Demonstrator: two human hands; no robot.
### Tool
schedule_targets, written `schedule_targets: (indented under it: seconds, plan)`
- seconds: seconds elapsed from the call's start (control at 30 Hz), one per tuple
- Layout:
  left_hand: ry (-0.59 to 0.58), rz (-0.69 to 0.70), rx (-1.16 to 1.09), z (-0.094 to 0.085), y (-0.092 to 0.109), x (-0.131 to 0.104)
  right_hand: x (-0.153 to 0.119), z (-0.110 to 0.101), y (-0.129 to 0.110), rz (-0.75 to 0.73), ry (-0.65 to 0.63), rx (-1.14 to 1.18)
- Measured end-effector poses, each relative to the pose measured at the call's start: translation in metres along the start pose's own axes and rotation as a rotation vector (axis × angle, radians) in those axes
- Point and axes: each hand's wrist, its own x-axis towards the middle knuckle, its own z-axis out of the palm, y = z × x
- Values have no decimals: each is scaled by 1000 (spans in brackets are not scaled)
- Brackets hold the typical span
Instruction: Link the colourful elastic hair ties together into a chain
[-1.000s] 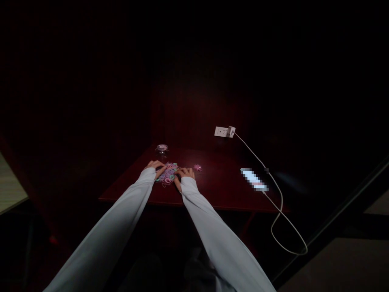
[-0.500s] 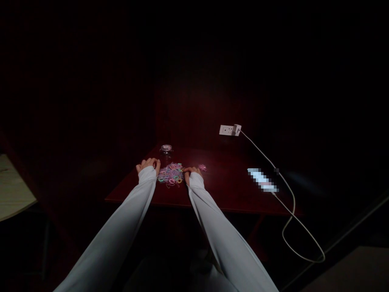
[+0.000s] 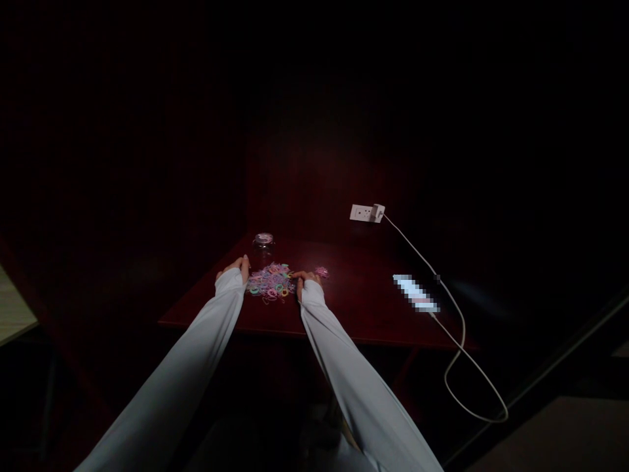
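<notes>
A loose heap of small colourful hair elastics (image 3: 270,283), mostly pink and lilac with some green and yellow, lies on the dark red table. At its left edge rests my left hand (image 3: 234,269), open, with fingers loosely stretched and nothing visible in it. My right hand (image 3: 307,282) is at the heap's right side, its index finger reaching out to the elastics; it appears open and empty. Just beyond that hand sits a much smaller cluster of pink elastics (image 3: 322,272). Both sleeves are long and pale.
Behind the heap stands a clear lidded jar (image 3: 264,240). A pixelated bright phone (image 3: 415,293) lies on the right, its white cable (image 3: 459,311) running to a charger in the wall socket (image 3: 363,213) and looping past the table edge (image 3: 275,332). A pale surface (image 3: 14,305) is at far left.
My left hand's fingers have straightened and drawn slightly away from the heap. The right index finger still reaches to the elastics. The whole view has shifted a little.
</notes>
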Motion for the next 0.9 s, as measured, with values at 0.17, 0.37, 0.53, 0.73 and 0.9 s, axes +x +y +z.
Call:
schedule_targets:
  seconds: [0.17,0.37,0.53,0.73,0.9]
  plan:
    - [49,-80,-60,-1,9,-4,-1,-1,-2,22,11,-22]
    - [-55,-60,-27,-1,11,-2,2,2,-1,38,-27,-32]
    - [-44,25,22,4,13,-4,3,3,-1,43,-31,-32]
    - [-29,50,38,7,11,-3,2,7,-1,61,-7,-39]
    - [-30,61,37,8,11,-3,5,9,3,56,-5,-4]
